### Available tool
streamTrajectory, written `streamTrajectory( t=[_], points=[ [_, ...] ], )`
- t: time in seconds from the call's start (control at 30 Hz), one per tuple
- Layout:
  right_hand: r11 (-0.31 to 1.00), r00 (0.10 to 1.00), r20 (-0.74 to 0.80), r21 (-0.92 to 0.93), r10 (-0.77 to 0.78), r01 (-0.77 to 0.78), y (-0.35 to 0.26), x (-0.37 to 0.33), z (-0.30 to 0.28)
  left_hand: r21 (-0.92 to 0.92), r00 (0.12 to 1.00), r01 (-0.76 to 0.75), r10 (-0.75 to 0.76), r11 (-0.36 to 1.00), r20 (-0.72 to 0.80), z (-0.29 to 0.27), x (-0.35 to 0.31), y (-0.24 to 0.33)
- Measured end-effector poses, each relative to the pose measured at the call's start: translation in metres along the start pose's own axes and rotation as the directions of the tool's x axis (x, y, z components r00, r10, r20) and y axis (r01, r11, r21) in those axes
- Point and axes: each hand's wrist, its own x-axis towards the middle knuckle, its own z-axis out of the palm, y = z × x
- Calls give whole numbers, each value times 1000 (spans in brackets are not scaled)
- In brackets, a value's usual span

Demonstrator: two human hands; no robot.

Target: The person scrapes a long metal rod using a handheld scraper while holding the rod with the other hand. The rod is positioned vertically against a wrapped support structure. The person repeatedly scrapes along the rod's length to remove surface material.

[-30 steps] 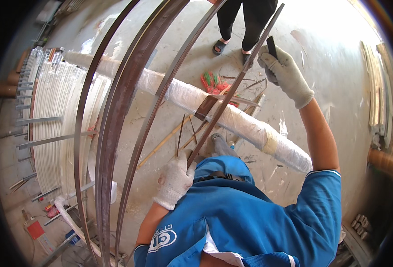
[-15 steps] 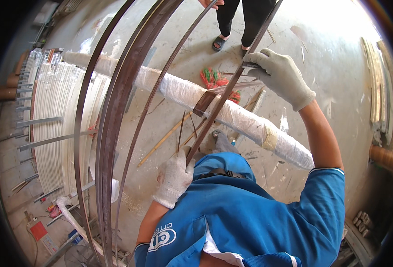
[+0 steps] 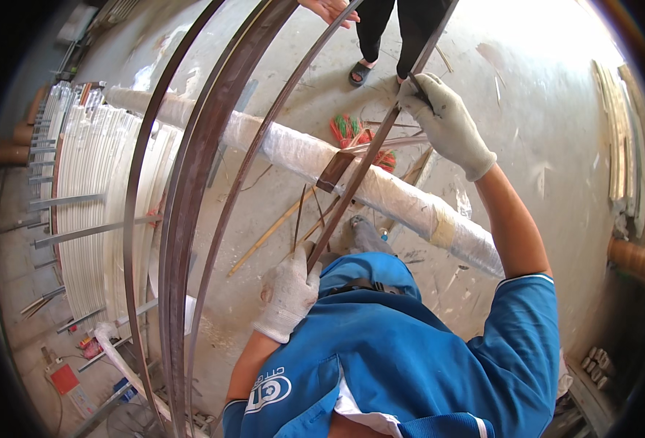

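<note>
A long dark brown strip [image 3: 366, 162] runs slantwise in front of me, from near my waist up to the top edge. My left hand [image 3: 286, 296], in a pale knit glove, is closed around its lower part. Farther up, my gloved right hand [image 3: 450, 130] is closed on a small dark flat tool [image 3: 419, 87], whose thin end lies at the strip's edge. Its exact kind is hidden by my fingers. Below the strip, a short brown piece [image 3: 335, 171] sits across a plastic-wrapped roll [image 3: 425, 206].
To the left, several long brown strips [image 3: 180, 219] arch past. White profiles [image 3: 82, 212] are stacked on metal bars beyond them. Across from me stands a person in dark trousers [image 3: 388, 33], whose hand [image 3: 330, 10] is by another strip. Red and green netting [image 3: 348, 128] lies behind the roll.
My right hand has shifted slightly left and up, and the tool in it has turned more upright. The other person's hand has come lower and opened. My left hand stays put.
</note>
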Motion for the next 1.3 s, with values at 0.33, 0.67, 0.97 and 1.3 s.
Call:
streamTrajectory(
  t=[0.33,0.67,0.97,1.3],
  points=[
    [846,954,-9,464,299,-261,-11,4,-13,4,999,42,-42,999,27,1,-1,1],
    [903,975,-4,-377,-222,204,-12,-1,-10,64,1000,28,-28,998,-1,6,-1,-1],
    [610,973,188,-759,-133,230,-19,-12,2,41,1000,9,-8,999,-28,7,-2,3],
    [842,970,-176,-537,-170,50,0,-4,-20,120,1000,21,-20,993,-10,9,-2,-1]
  ],
)
